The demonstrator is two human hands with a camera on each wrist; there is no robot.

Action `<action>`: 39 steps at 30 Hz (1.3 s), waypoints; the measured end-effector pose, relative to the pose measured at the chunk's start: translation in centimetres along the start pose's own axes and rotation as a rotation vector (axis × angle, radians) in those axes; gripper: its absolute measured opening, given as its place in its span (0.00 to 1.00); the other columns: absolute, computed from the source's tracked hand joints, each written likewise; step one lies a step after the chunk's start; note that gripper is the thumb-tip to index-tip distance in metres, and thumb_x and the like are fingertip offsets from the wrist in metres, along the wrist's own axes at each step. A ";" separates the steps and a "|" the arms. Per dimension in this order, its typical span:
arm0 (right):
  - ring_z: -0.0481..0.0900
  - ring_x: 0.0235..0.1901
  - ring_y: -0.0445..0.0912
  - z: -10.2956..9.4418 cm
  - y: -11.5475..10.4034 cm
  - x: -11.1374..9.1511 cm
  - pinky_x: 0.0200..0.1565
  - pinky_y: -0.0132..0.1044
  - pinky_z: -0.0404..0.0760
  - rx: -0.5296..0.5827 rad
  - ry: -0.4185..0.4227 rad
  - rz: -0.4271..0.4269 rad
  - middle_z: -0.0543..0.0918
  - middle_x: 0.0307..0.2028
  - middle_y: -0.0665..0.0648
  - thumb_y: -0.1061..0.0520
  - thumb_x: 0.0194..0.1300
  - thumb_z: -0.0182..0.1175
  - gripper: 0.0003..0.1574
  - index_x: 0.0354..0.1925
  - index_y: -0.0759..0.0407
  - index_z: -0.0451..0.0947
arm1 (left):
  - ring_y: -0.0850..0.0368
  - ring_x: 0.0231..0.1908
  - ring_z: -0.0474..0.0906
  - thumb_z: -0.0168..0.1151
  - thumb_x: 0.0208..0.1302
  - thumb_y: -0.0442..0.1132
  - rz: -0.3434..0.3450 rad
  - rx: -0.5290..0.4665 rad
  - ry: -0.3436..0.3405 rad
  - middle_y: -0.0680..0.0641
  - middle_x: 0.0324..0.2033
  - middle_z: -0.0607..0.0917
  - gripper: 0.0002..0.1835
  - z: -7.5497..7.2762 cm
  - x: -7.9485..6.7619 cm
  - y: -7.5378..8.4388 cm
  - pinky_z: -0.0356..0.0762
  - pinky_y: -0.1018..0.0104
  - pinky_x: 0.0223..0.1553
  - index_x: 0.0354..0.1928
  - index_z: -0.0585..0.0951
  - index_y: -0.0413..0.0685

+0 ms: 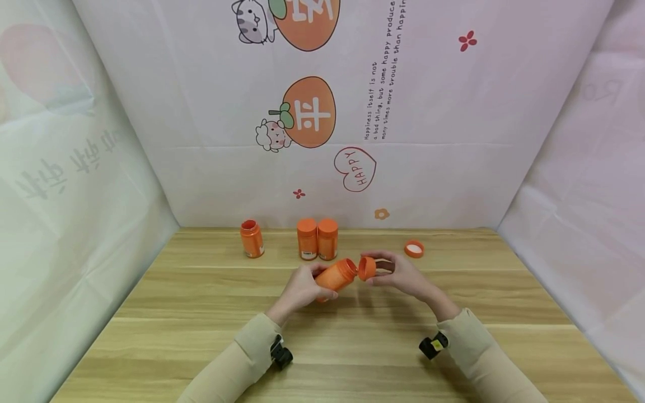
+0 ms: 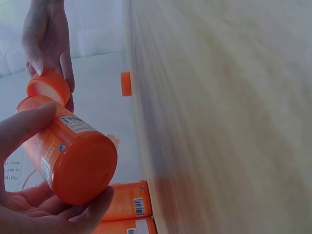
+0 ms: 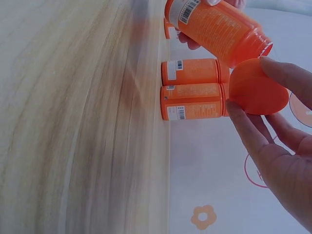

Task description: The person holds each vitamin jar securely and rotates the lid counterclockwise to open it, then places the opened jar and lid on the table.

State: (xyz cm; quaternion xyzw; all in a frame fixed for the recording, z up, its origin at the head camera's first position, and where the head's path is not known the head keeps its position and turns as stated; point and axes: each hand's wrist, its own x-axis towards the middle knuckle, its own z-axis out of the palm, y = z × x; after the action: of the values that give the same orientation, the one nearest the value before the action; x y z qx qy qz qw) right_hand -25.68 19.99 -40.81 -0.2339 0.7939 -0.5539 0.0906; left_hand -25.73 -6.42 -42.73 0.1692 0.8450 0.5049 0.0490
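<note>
My left hand (image 1: 304, 288) grips an orange bottle (image 1: 335, 277) around its body, tilted with its uncapped mouth up toward the right. In the left wrist view the base of this bottle (image 2: 85, 168) faces the camera. Between thumb and fingers my right hand (image 1: 398, 274) holds an orange screw cap (image 1: 367, 268). Its open side faces the bottle mouth, very close to the rim; whether they touch I cannot tell. The right wrist view shows the top of the cap (image 3: 257, 87) beside the bottle's neck.
Two capped orange bottles (image 1: 307, 239) (image 1: 327, 239) stand side by side at the back of the wooden table (image 1: 353, 358). An uncapped bottle (image 1: 252, 239) is upright farther left. A loose cap (image 1: 414, 249) lies at the back right, white inside up. A printed cloth (image 1: 428, 168) hangs behind.
</note>
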 end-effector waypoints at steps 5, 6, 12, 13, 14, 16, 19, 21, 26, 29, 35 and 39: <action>0.72 0.60 0.59 -0.1 0.1 -0.1 0.49 0.35 0.79 0.014 0.007 0.005 0.69 0.63 0.65 0.63 0.55 0.67 0.38 0.64 0.59 0.67 | 0.56 0.39 0.77 0.78 0.38 0.36 0.000 -0.043 0.002 0.50 0.42 0.85 0.30 -0.2 0.1 -0.2 0.75 0.59 0.42 0.50 0.81 0.51; 0.71 0.60 0.60 -0.1 0.1 -0.2 0.49 0.35 0.79 0.018 0.009 0.008 0.69 0.64 0.66 0.64 0.55 0.67 0.39 0.64 0.60 0.66 | 0.56 0.39 0.77 0.78 0.38 0.36 -0.003 -0.041 0.005 0.50 0.42 0.85 0.30 -0.2 0.1 -0.3 0.75 0.59 0.43 0.50 0.81 0.51; 0.69 0.62 0.61 -0.2 0.1 -0.4 0.48 0.35 0.79 0.043 0.015 0.037 0.67 0.64 0.65 0.63 0.55 0.68 0.40 0.64 0.59 0.65 | 0.55 0.42 0.78 0.78 0.38 0.36 -0.010 0.005 0.031 0.48 0.43 0.84 0.30 -0.5 0.2 -0.7 0.74 0.55 0.46 0.49 0.80 0.48; 0.68 0.62 0.62 -0.2 0.2 -0.5 0.49 0.35 0.79 0.046 0.014 0.038 0.67 0.64 0.65 0.62 0.55 0.68 0.40 0.64 0.59 0.65 | 0.54 0.42 0.78 0.78 0.38 0.36 -0.012 0.010 0.034 0.48 0.44 0.84 0.30 -0.6 0.2 -0.7 0.74 0.54 0.47 0.49 0.79 0.48; 0.68 0.62 0.63 -0.3 0.3 -0.5 0.49 0.35 0.79 0.049 0.011 0.037 0.67 0.64 0.66 0.63 0.55 0.68 0.40 0.64 0.58 0.65 | 0.54 0.42 0.78 0.78 0.38 0.36 -0.015 0.015 0.037 0.48 0.44 0.84 0.30 -0.6 0.2 -0.7 0.74 0.54 0.48 0.48 0.79 0.48; 0.68 0.62 0.64 -0.3 0.5 -0.6 0.49 0.34 0.79 0.056 0.011 0.041 0.67 0.64 0.65 0.64 0.56 0.67 0.39 0.64 0.58 0.64 | 0.53 0.43 0.78 0.78 0.38 0.36 -0.024 0.011 0.041 0.47 0.44 0.84 0.30 -0.8 0.1 -0.7 0.74 0.52 0.49 0.48 0.78 0.48; 0.68 0.62 0.64 -0.3 0.8 -0.7 0.49 0.33 0.79 0.062 0.019 0.036 0.67 0.63 0.66 0.65 0.56 0.66 0.39 0.64 0.59 0.63 | 0.52 0.45 0.78 0.78 0.39 0.36 -0.033 0.010 0.047 0.46 0.46 0.83 0.30 -0.9 0.1 -0.8 0.73 0.51 0.51 0.48 0.77 0.48; 0.68 0.61 0.65 -0.4 0.9 -0.8 0.49 0.33 0.78 0.063 0.021 0.031 0.67 0.63 0.67 0.66 0.56 0.66 0.39 0.64 0.60 0.63 | 0.51 0.45 0.78 0.77 0.39 0.36 -0.035 0.010 0.050 0.46 0.46 0.83 0.30 -1.0 0.0 -0.8 0.73 0.50 0.51 0.49 0.77 0.47; 0.68 0.59 0.68 -0.5 1.5 -1.0 0.49 0.32 0.78 0.064 0.029 0.031 0.67 0.61 0.68 0.64 0.55 0.68 0.40 0.63 0.62 0.62 | 0.51 0.45 0.79 0.77 0.39 0.36 -0.033 0.018 0.054 0.44 0.45 0.83 0.31 -1.2 0.1 -0.9 0.74 0.50 0.51 0.49 0.76 0.47; 0.68 0.59 0.68 -0.6 1.8 -1.1 0.49 0.32 0.78 0.071 0.036 0.036 0.67 0.60 0.68 0.63 0.54 0.69 0.40 0.62 0.61 0.62 | 0.51 0.44 0.79 0.77 0.39 0.36 -0.035 0.017 0.056 0.44 0.45 0.83 0.31 -1.4 0.1 -1.0 0.74 0.50 0.51 0.49 0.75 0.46; 0.68 0.59 0.69 -0.9 2.5 -1.2 0.49 0.31 0.78 0.073 0.049 0.029 0.67 0.60 0.70 0.62 0.53 0.69 0.42 0.62 0.64 0.60 | 0.51 0.45 0.80 0.77 0.40 0.35 -0.052 0.009 0.074 0.44 0.44 0.84 0.31 -1.8 0.2 -1.3 0.75 0.50 0.51 0.50 0.75 0.47; 0.69 0.58 0.68 -1.3 2.9 -1.3 0.48 0.30 0.78 0.079 0.066 0.047 0.68 0.59 0.70 0.63 0.53 0.69 0.43 0.62 0.68 0.58 | 0.52 0.44 0.80 0.78 0.39 0.35 -0.054 0.009 0.091 0.44 0.44 0.84 0.32 -2.2 0.3 -1.7 0.75 0.51 0.51 0.50 0.75 0.47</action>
State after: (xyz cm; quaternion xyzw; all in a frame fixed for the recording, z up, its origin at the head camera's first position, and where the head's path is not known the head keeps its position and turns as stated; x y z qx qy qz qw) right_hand -25.88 22.47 -43.15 -0.1928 0.7792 -0.5901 0.0864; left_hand -26.93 -8.89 -43.08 0.1236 0.8528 0.5069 0.0233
